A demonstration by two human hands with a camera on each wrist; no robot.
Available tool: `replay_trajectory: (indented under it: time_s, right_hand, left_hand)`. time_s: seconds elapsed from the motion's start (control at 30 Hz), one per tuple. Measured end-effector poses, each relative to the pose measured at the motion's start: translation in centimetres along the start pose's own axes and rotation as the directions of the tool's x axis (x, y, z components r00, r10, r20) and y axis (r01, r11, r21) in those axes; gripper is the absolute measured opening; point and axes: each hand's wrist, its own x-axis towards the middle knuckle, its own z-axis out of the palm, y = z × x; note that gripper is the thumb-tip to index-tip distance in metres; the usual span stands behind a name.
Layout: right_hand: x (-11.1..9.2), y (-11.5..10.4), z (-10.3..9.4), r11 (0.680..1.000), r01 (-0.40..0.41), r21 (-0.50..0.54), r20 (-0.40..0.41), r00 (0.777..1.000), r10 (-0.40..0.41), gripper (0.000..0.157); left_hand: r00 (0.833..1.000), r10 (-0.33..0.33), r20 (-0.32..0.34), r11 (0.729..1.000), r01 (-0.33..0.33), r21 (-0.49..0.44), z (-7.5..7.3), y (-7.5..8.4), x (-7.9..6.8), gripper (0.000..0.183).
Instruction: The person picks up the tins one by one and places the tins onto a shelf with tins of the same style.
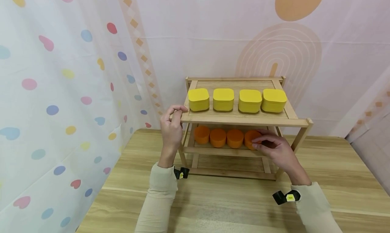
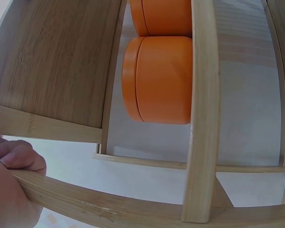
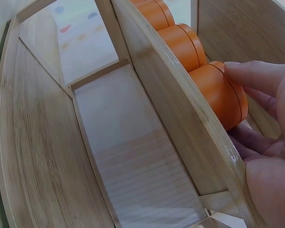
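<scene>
My left hand (image 1: 171,129) grips the front left corner of a wooden three-tier rack (image 1: 243,120), fingertips over the top board. On the middle tier, my right hand (image 1: 279,154) holds the rightmost orange round lidded tin (image 1: 250,139) between thumb and fingers. In the right wrist view a fingertip rests at the lid edge of that orange tin (image 3: 218,95), and other fingers reach behind its far side. Several matching orange tins (image 1: 218,138) stand to its left in a row.
Several yellow square lidded tins (image 1: 223,99) line the top tier above. The bottom tier (image 1: 230,162) lies close over the wooden table (image 1: 219,199). Behind hangs a patterned curtain (image 1: 195,50), with a spotted one (image 1: 70,118) at the left.
</scene>
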Motion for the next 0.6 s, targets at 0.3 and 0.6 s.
replay_trajectory:
  time_s: [0.3,0.6]
  right_hand:
    - [-0.2,-0.03,-0.02,0.999,0.047,0.01,0.005,0.999,-0.047,0.013]
    - [-0.16,-0.07,-0.01,0.998,0.067,0.014,0.005,0.998,-0.067,0.012]
  left_hand:
    - [1.0,-0.01,-0.002,1.0,0.01,0.0,-0.07,-0.13,-0.08,0.026]
    - [1.0,-0.024,0.006,1.0,0.024,0.003,-0.13,0.09,-0.03,0.025]
